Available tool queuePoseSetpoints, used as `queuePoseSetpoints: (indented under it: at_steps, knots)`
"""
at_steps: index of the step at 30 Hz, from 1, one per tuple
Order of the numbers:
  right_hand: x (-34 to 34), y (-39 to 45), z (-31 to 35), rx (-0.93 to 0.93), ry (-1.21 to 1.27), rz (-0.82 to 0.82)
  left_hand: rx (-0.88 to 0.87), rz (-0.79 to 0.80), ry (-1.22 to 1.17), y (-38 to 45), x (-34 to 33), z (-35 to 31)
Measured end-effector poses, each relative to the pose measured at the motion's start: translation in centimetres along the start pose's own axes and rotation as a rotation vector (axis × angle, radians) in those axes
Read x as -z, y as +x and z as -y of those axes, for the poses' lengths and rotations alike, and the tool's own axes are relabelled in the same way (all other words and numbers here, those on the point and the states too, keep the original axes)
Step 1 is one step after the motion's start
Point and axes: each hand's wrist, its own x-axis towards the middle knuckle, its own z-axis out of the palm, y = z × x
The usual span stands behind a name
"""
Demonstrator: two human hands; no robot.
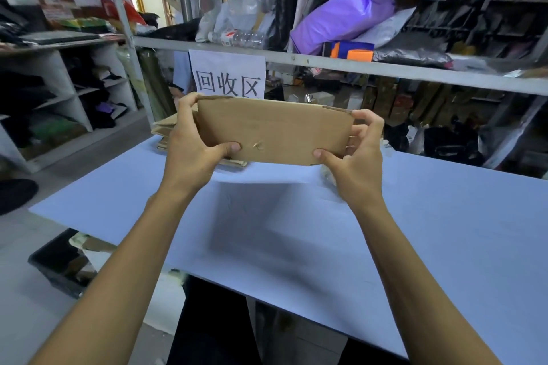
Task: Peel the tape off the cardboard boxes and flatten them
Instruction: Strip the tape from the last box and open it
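Gripping matte, flat brown cardboard box (272, 130) with both hands.

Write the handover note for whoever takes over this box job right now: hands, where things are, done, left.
Left hand: grips the left end of the cardboard box, thumb on its near face.
Right hand: grips the right end the same way.
The box is held up above the blue table, not resting on it, and looks pressed nearly flat; no tape shows on the near face, the far side is hidden.
A stack of flattened cardboard lies on the table's far left edge, behind the left hand.
Done: some boxes already flattened and stacked.
Left: probably finish flattening this one and add it to the stack.
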Motion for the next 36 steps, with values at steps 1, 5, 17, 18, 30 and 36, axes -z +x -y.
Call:
queuePoseSetpoints:
  at_steps: [1,5,17,18,30,36]
  knots:
    - [-0.1,0.3,0.0,0.007,-0.026,0.009,-0.019,-0.009,0.015,0.2,0.2,0.0]
    - [-0.5,0.7,-1.0,0.01,-0.24,0.053,-0.094,-0.026,0.089,0.4,0.9,1.0]
    - [-2.6,-5.6,-4.4,-0.781,1.048,-0.262,-0.638,0.028,0.51,-5.5,-3.4,5.2]
    - [-2.8,-5.8,-4.0,-0.789,1.053,-0.223,-0.657,0.036,0.542,-5.8,-3.9,5.1]
    - [-0.7,-2.5,-0.5,-0.519,0.465,-0.194,-0.216,0.18,0.408,-1.4,-2.2,4.4]
    - [-1.1,0.4,-0.2,-0.52,0.565,-0.127,0.261,0.269,0.333,4.1,1.4,4.9]
